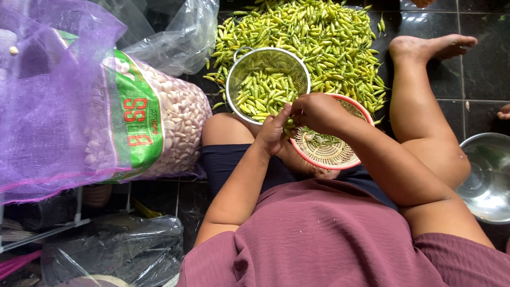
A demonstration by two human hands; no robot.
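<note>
**Both hands joined in front of the lap**

Person seated on floor, seen from above; both forearms bare and angled inward; left hand (273, 132) raised with thumb up and fingers curled, meeting the right at the fingertips; right hand (317, 111) arched, knuckles up, fingers bent down and pinched toward the left; wrists slightly flexed; elbows bent and held out from the torso; right knee raised, bare foot flat out ahead.

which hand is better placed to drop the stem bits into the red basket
Right, probably. The right hand is directly over the red basket, while the left hand sits beside its rim, nearer the metal colander, pinching the chilli between them.
</note>
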